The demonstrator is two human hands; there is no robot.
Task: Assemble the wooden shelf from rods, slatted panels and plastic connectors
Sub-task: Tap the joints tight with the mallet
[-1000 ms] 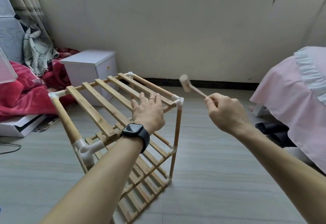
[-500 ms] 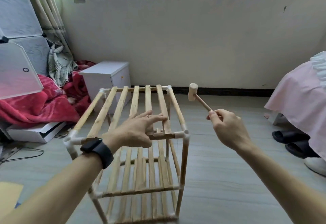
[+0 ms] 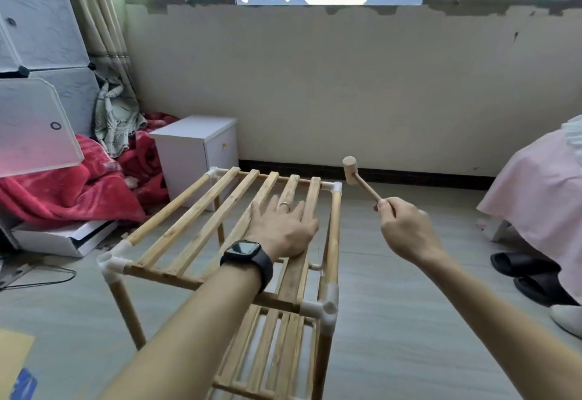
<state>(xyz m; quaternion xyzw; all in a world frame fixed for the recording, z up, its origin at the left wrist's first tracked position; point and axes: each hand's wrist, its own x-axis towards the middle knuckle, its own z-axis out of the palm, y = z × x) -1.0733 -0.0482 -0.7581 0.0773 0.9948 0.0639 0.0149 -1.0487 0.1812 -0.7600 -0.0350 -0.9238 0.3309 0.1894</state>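
The wooden shelf (image 3: pixel 195 226) stands upright on the floor, its rods joined by white plastic connectors (image 3: pixel 326 303) at the corners. Its top slatted panel faces me and lower panels show beneath. My left hand (image 3: pixel 283 229), with a watch and a ring, rests flat with straight fingers on the right slats of the top panel. My right hand (image 3: pixel 406 229) grips the handle of a small wooden mallet (image 3: pixel 352 171), held in the air to the right of the shelf's far right corner, head up.
A white bedside cabinet (image 3: pixel 201 147) stands behind the shelf by the wall. Red blankets (image 3: pixel 63 191) and a white box (image 3: pixel 59 239) lie at left under plastic cube storage. A pink-covered bed (image 3: pixel 541 185) and black slippers (image 3: pixel 522 270) are at right.
The shelf has turned so its long side runs away from me. My left hand went from fingertips on the front rail to lying flat on the slats. The mallet stays raised at right.
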